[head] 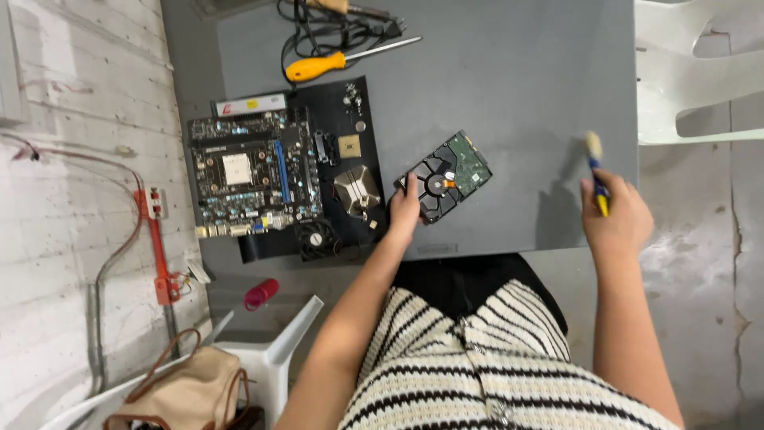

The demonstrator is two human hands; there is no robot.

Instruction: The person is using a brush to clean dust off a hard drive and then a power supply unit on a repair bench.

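Cleaning step, by the look of it — left hand (403,211) rests on the near corner of the hard drive (446,175), steadying it board-side up on the grey desk (509,87). Right hand (617,219) is closed around a small blue-and-yellow brush (595,171), held off to the right, well apart from the drive. Next move likely calls for bringing bristles onto the drive. Labels — a white strip with a yellow patch (251,104) along the motherboard's (255,171) far edge.

Even, soft daylight falls on my grey table (517,95); shadows are faint. The brush (595,171) in my right hand (617,219) blurs slightly. Edges bend a little, wide-lens style.
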